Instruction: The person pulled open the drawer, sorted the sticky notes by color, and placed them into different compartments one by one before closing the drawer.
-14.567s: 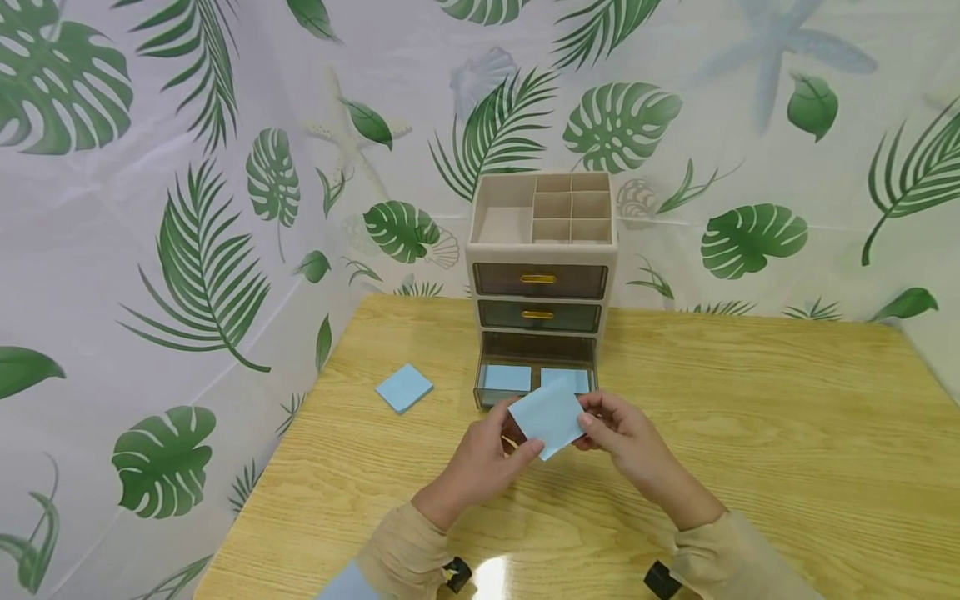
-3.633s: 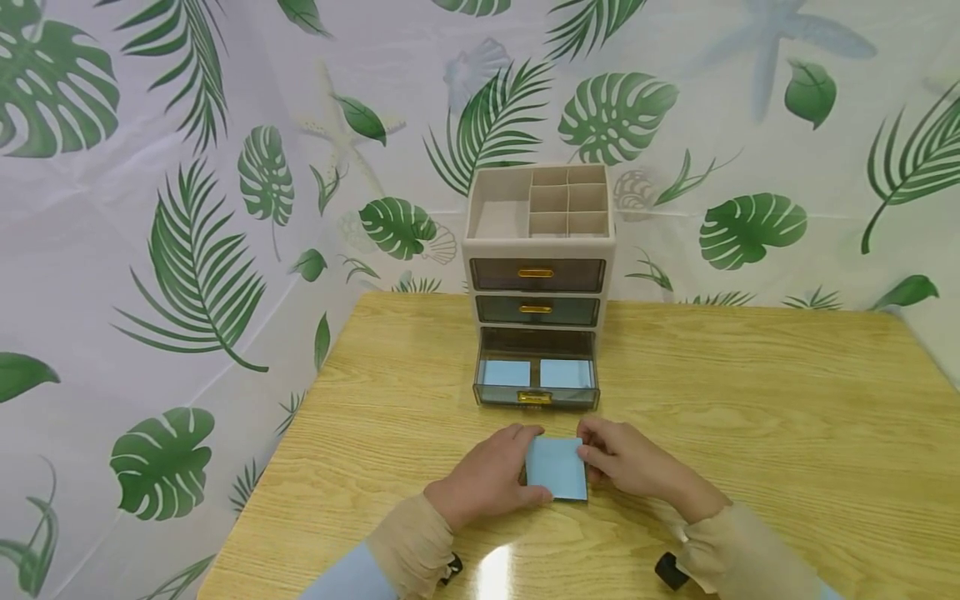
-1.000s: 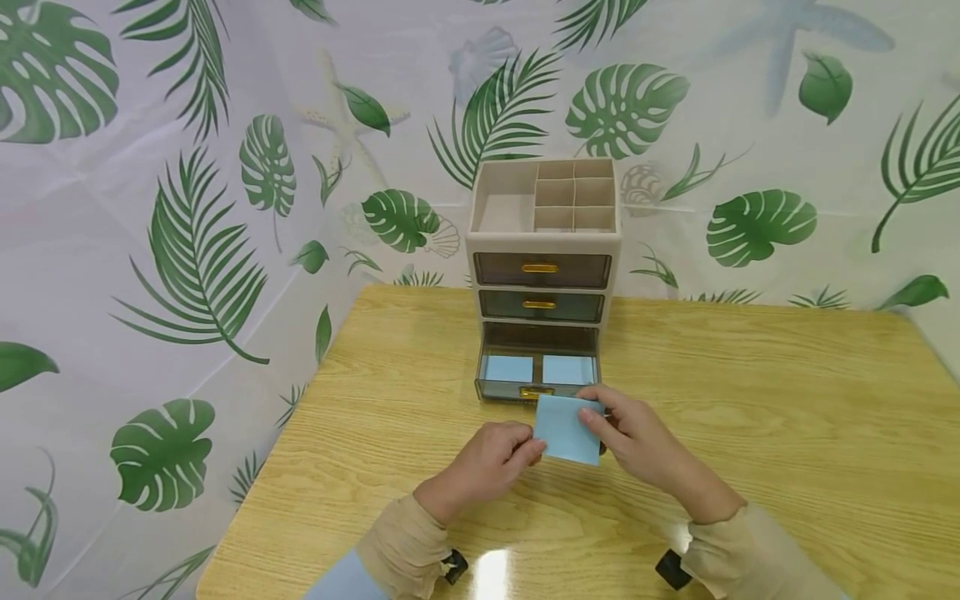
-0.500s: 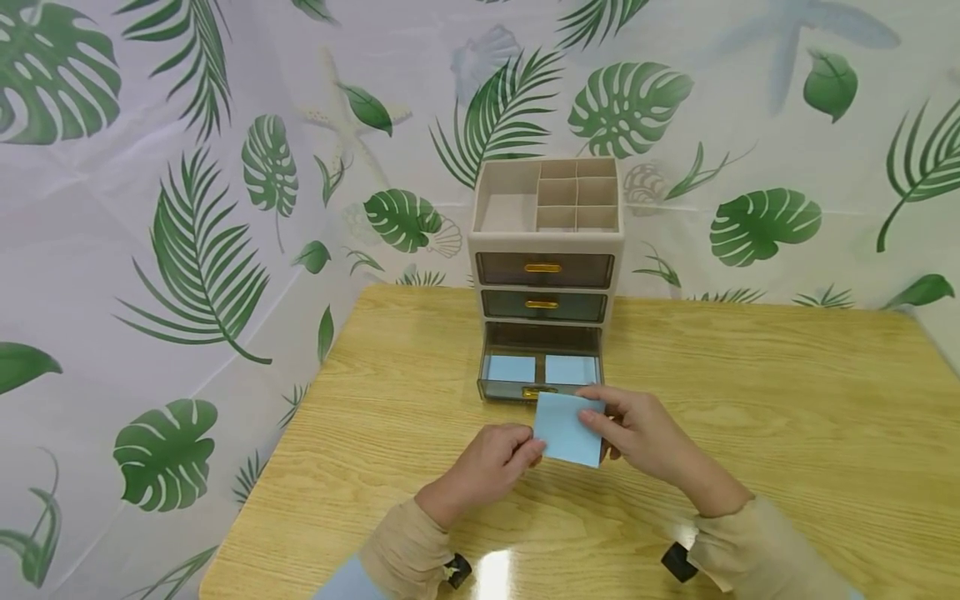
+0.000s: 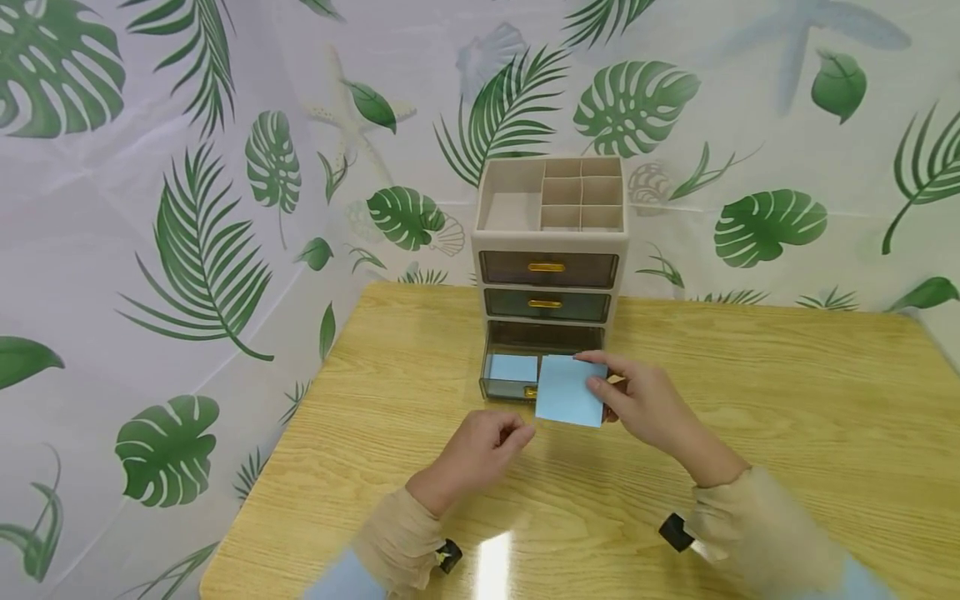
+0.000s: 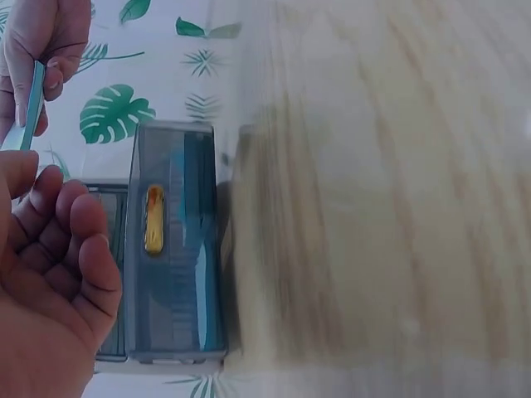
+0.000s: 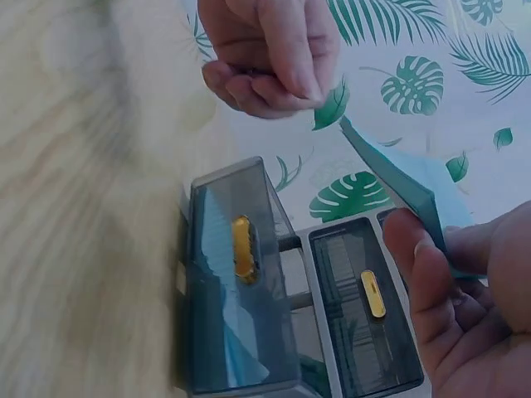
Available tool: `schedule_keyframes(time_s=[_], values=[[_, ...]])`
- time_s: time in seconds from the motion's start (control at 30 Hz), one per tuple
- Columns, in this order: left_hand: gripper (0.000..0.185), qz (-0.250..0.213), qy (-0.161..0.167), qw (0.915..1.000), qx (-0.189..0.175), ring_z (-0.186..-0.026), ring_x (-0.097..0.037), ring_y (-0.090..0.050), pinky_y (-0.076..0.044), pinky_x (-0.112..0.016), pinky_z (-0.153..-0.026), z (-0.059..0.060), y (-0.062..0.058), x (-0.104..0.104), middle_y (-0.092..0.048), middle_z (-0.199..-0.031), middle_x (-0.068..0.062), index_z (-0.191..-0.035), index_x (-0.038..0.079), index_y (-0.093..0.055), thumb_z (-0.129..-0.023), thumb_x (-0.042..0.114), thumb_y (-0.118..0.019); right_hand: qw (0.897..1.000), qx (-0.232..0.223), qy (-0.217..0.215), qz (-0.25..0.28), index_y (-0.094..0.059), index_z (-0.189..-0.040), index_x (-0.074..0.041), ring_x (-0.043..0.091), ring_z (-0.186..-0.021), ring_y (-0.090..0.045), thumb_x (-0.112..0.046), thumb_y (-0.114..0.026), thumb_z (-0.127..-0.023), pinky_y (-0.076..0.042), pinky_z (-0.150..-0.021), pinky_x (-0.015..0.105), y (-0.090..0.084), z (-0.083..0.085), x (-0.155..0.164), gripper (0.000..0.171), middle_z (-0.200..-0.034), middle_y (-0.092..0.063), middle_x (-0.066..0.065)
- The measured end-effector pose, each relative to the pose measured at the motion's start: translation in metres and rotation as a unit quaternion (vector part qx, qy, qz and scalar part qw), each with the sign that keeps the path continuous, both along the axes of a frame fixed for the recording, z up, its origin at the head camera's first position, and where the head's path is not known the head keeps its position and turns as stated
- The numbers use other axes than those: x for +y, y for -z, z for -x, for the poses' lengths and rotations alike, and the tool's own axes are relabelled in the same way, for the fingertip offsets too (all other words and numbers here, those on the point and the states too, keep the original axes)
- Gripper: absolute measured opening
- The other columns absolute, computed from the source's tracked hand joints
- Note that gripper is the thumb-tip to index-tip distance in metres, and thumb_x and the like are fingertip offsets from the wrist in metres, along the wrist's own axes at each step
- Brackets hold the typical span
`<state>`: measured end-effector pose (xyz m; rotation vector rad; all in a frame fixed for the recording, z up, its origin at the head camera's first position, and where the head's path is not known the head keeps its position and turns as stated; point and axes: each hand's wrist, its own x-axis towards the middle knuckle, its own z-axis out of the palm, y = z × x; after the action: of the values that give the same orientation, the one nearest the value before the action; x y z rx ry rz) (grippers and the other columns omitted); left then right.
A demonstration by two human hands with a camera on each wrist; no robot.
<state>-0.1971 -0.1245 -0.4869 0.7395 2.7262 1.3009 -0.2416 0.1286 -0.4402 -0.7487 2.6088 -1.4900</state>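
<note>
My right hand (image 5: 602, 388) pinches a light blue sticky-note pad (image 5: 570, 390) and holds it just above the front of the open bottom drawer (image 5: 504, 388) of a beige organizer (image 5: 550, 242). One blue pad (image 5: 513, 367) lies in the drawer's left half; the right half is hidden behind the held pad. My left hand (image 5: 516, 434) hovers over the table, fingers loosely curled, holding nothing. The left wrist view shows the left hand (image 6: 51, 249) beside the drawer front (image 6: 176, 274). In the right wrist view the pad (image 7: 406, 184) sits in my right hand (image 7: 431, 249).
The organizer stands at the back middle of a wooden table (image 5: 750, 400); its two upper drawers (image 5: 547, 268) are closed and its top tray (image 5: 517, 208) has open compartments. A leaf-print curtain (image 5: 187, 208) surrounds the table on the left and behind.
The left hand has let go of the pad and stayed low. The right hand has carried the pad up and forward, over the open drawer's front.
</note>
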Motion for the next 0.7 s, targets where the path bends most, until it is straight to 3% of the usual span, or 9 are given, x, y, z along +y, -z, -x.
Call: schedule_keyframes(time_s=[0.17,0.43,0.53,0.7], values=[[0.027,0.037,-0.060,0.9965,0.045,-0.052,-0.007,-0.039,-0.035,-0.022,-0.050,0.010,-0.003,-0.012,-0.044,-0.063,0.005,-0.075,0.018,-0.053,-0.100,0.029,-0.055,0.999,0.025,0.007,-0.028,-0.054,-0.136,-0.017,0.016,-0.052,-0.060,-0.007,-0.054,-0.099,-0.046,-0.044,0.031,-0.010,0.020,-0.007,0.038,-0.066,-0.059,0.010],[0.013,0.097,-0.167,0.9752,0.108,-0.067,-0.009,-0.049,-0.043,-0.024,-0.058,0.031,0.000,-0.022,-0.055,-0.082,0.003,-0.092,0.015,-0.058,-0.096,0.027,-0.062,0.992,0.045,0.007,-0.115,-0.050,-0.140,-0.018,0.016,-0.055,-0.057,-0.007,-0.051,-0.100,-0.045,-0.047,0.034,-0.009,0.050,-0.028,0.041,-0.066,-0.060,0.004],[0.020,0.103,-0.185,0.9710,0.110,-0.069,-0.011,-0.049,-0.043,-0.026,-0.059,0.038,0.003,-0.026,-0.057,-0.088,-0.003,-0.100,0.009,-0.058,-0.095,0.029,-0.062,0.988,0.050,0.011,-0.147,-0.048,-0.141,-0.019,0.015,-0.052,-0.055,-0.009,-0.050,-0.101,-0.043,-0.045,0.033,-0.004,0.060,-0.036,0.041,-0.065,-0.061,0.003],[0.030,0.125,-0.198,0.9692,0.077,-0.070,-0.012,-0.053,-0.044,-0.027,-0.059,0.049,0.006,-0.029,-0.058,-0.091,-0.005,-0.106,0.006,-0.058,-0.096,0.035,-0.059,0.982,0.047,0.015,-0.183,-0.047,-0.141,-0.020,0.016,-0.046,-0.052,-0.012,-0.048,-0.102,-0.039,-0.042,0.032,0.003,0.073,-0.049,0.040,-0.065,-0.063,0.004]])
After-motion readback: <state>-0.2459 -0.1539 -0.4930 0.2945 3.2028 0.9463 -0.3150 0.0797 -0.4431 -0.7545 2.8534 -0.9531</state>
